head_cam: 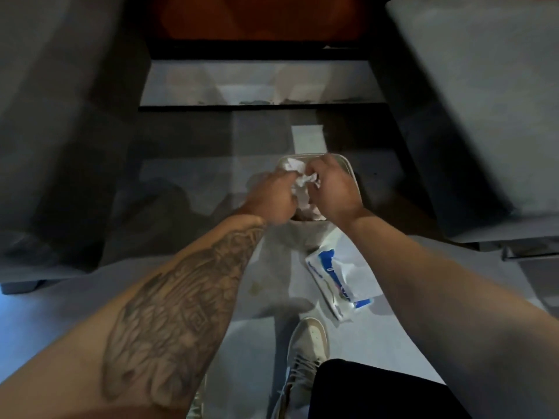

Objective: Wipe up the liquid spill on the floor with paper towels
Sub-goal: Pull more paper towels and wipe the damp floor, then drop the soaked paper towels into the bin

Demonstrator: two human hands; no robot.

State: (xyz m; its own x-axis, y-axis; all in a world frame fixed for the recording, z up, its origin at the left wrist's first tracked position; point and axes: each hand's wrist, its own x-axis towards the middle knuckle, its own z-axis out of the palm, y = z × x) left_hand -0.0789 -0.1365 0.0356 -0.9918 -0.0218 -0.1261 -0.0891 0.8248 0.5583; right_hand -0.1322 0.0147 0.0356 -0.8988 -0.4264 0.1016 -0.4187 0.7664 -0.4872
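Both my hands meet over a small white bin [348, 169] that stands on the pale floor. My left hand [272, 198] and my right hand [335, 189] together grip a crumpled white paper towel [305, 181] just above the bin's opening. More crumpled paper [292, 166] shows inside the bin at its far left. A white and blue pack of paper towels [335, 279] lies on the floor just right of the bin's near side. A small faint yellowish stain [255, 287] marks the floor below my left forearm.
Grey upholstered seats stand on the left [60, 131] and on the right [484, 116], with a narrow floor strip between them. My pale sneaker [305, 349] and dark trouser leg [378, 391] are at the bottom. A dark low shelf [257, 107] crosses behind the bin.
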